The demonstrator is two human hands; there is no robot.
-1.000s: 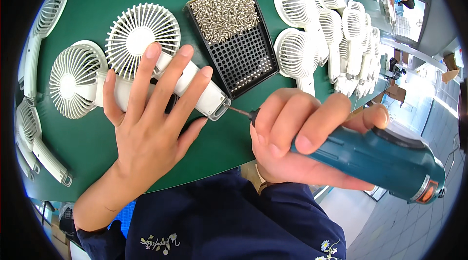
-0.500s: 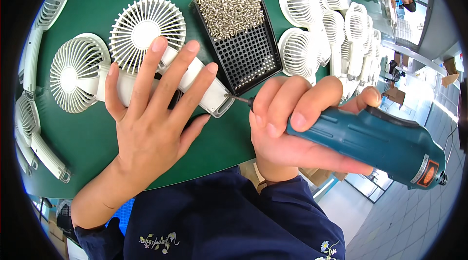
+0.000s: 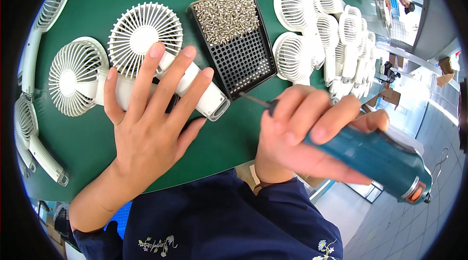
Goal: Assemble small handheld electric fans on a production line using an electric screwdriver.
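My left hand lies spread over a white handheld fan, its fingertips around the neck and handle. The fan's round slatted head points away from me. A second white fan lies to the left, its handle partly hidden under the same hand. In my right hand is a teal electric screwdriver, gripped around its body. Its thin bit points left, toward the near end of the screw tray, apart from the fan handle. Motion blurs the bit's tip.
Silver screws are heaped at the far end of the black perforated tray, with several seated in holes near its close end. Many white fans crowd the right side. More fans lie along the left edge of the green table.
My right hand has drawn the screwdriver back to the right and slightly toward me, taking the bit off the end of the fan handle. My left hand stays on the fan.
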